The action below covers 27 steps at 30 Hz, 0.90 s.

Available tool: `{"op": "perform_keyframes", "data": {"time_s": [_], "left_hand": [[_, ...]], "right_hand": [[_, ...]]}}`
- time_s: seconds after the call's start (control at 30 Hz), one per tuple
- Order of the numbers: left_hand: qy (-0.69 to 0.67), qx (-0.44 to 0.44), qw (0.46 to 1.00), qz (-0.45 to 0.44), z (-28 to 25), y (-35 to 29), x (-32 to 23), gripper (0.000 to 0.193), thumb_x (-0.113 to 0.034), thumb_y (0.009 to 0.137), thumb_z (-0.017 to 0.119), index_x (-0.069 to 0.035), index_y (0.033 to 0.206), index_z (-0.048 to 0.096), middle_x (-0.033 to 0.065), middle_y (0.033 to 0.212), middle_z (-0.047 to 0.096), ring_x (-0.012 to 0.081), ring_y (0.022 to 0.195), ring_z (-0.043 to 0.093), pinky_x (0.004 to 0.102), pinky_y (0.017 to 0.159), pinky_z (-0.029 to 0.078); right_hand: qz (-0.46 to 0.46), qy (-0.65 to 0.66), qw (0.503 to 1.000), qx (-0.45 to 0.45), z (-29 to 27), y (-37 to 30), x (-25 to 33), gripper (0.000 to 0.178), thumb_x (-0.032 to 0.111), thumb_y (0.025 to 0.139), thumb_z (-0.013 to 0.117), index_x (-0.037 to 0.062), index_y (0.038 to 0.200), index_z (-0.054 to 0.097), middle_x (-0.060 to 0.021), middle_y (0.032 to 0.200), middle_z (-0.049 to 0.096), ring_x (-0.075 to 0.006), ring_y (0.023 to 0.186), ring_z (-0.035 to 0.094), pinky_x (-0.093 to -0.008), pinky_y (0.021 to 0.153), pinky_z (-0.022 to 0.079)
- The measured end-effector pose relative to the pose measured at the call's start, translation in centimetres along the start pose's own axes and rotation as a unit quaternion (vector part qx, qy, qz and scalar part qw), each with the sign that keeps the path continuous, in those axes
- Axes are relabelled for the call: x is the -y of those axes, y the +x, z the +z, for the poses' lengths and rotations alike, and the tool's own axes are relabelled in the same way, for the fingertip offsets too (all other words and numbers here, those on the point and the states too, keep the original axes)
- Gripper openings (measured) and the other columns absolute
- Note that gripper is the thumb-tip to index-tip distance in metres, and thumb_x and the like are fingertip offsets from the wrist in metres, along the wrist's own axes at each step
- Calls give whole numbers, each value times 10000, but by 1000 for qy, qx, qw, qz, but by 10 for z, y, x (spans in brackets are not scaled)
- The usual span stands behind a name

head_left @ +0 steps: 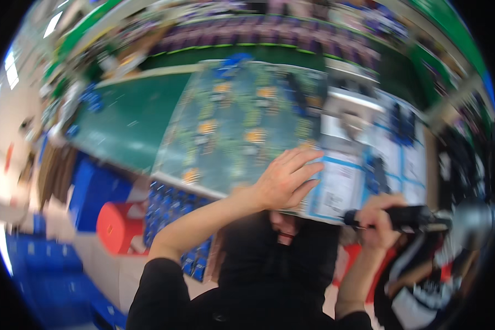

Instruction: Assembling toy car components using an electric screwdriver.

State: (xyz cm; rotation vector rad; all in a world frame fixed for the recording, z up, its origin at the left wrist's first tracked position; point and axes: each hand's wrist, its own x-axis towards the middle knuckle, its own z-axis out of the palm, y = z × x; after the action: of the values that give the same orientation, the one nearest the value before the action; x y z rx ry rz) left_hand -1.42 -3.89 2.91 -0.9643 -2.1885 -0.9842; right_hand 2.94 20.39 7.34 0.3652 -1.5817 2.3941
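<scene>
My left hand (290,180) reaches over the worktop with its fingers stretched out and nothing in them. Its fingertips are at the border between a large sheet with a repeated green and orange pattern (234,124) and a white sheet with blue lines (338,187). At the near right edge, my right hand (378,223) is wrapped round a black cylindrical tool (412,219), which looks like an electric screwdriver held roughly level. A silver metal fixture (349,124) stands beyond my hands. Small dark parts (377,173) lie on the white sheet. Motion blur hides finer detail.
A green worktop (132,121) extends left, with blue pieces (91,99) at its end. Purple items line the shelf (247,33) behind. Below left are a red stool (118,228), a tray of blue parts (170,209) and blue bins (44,269). Blurred dark shapes crowd the right.
</scene>
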Motion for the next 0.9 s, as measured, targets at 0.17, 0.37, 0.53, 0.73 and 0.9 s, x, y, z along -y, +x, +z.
{"op": "perform_keyframes", "data": {"time_s": [0.17,0.37,0.53,0.73,0.9], "left_hand": [[-117,36,992,-7,110,85,-38,327,-106,817,690,-5,1117,611,186,1189,605,360,1052,611,422,865,516],[149,245,954,-88,164,157,-37,621,-478,774,749,67,1036,609,215,995,665,361,952,655,406,793,535],[111,331,931,-106,169,153,-31,807,-613,643,789,95,987,612,217,901,672,363,843,682,400,746,548],[-87,224,961,-136,154,123,-17,730,-441,603,883,45,1078,616,213,926,672,338,886,669,392,787,525],[-270,228,885,-302,125,84,-18,594,-239,614,886,13,1089,633,136,883,668,234,848,656,337,775,513]], "right_hand": [[63,-31,997,29,-27,-18,16,277,32,706,814,35,848,577,-43,739,617,-96,622,549,-226,587,428],[54,-44,998,6,-66,-28,40,314,65,702,853,33,872,590,-26,765,606,-77,646,528,-217,593,416],[42,-38,998,13,-81,-26,48,334,100,708,875,40,877,594,-15,813,568,-70,654,501,-223,586,407],[59,-19,998,12,-82,-26,53,357,76,682,870,32,880,576,-34,775,586,-85,639,533,-225,598,425],[30,6,1000,-2,-74,-20,51,305,40,706,799,13,869,544,-75,700,595,-128,598,579,-250,567,468]]}}
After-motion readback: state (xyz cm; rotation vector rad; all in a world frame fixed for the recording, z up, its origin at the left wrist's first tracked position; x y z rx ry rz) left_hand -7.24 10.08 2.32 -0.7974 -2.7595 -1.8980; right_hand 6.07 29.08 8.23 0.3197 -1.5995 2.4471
